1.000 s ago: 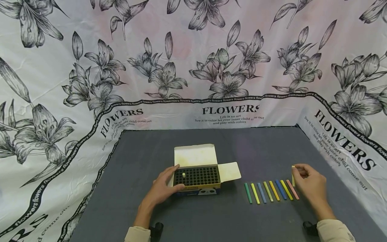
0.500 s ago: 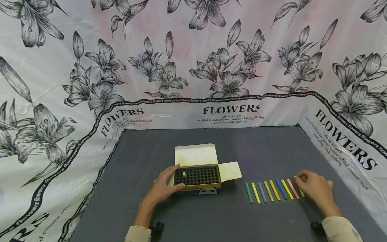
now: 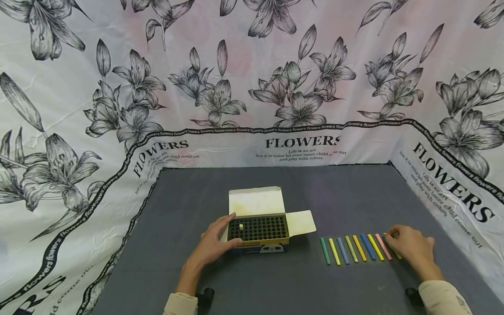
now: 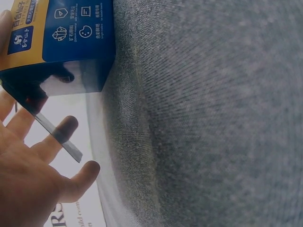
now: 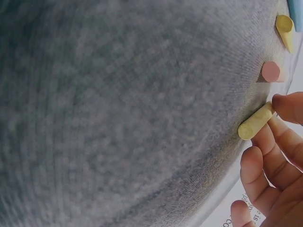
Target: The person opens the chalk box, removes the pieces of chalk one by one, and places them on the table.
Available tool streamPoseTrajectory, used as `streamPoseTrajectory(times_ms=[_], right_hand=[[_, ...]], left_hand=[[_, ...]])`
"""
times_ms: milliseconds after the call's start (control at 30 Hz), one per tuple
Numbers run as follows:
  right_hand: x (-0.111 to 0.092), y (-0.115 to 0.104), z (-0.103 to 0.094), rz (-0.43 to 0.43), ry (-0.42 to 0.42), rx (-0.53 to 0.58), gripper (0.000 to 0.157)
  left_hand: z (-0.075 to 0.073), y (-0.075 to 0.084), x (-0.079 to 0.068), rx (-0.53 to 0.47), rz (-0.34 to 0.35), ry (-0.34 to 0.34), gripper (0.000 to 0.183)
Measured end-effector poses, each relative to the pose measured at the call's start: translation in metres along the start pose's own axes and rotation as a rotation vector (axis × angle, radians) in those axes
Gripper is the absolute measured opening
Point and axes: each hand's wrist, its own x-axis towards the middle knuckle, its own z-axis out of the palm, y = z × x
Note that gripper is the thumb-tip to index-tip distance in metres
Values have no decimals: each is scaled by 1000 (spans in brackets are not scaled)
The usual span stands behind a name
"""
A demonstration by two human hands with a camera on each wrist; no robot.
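Observation:
My left hand holds the left end of an open chalk box, thumb at the front edge and a fingertip at the back left corner. In the left wrist view, several fingers spread loosely beside the blue and yellow box. A single pale chalk stick stands in the black holed insert. At the right end of a row of chalks, my right hand pinches a yellow chalk stick by one end. It lies at or very near the cloth, beside a pink chalk.
Several coloured chalks lie side by side, from a green one to a pink one. The box's white lid and side flap are folded out. A flower-printed cloth stands behind the grey table surface.
My right hand has lowered the yellow chalk from upright to lying at the row's right end, shifting right and towards me. My left hand stays at the box.

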Motion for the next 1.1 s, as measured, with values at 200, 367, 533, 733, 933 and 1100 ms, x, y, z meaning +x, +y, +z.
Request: streamPoseTrajectory(times_ms=[200, 367, 533, 733, 933, 1100], right_hand=[[0, -3, -2, 22, 39, 22, 37], [0, -10, 3, 30, 149, 61, 43], [-5, -29, 11, -47, 339, 131, 37], [-8, -69, 10, -190, 541, 297, 27], [-4, -109, 9, -300, 609, 385, 23], [0, -139, 10, -372, 643, 401, 20]], left_hand=[[0, 1, 1, 1, -3, 10, 81], [0, 1, 1, -5, -1, 5, 81], [0, 1, 0, -11, 0, -3, 81], [-1, 1, 1, -23, 1, -2, 81], [-1, 2, 0, -31, -7, -2, 81], [0, 2, 0, -31, -5, 0, 81]])
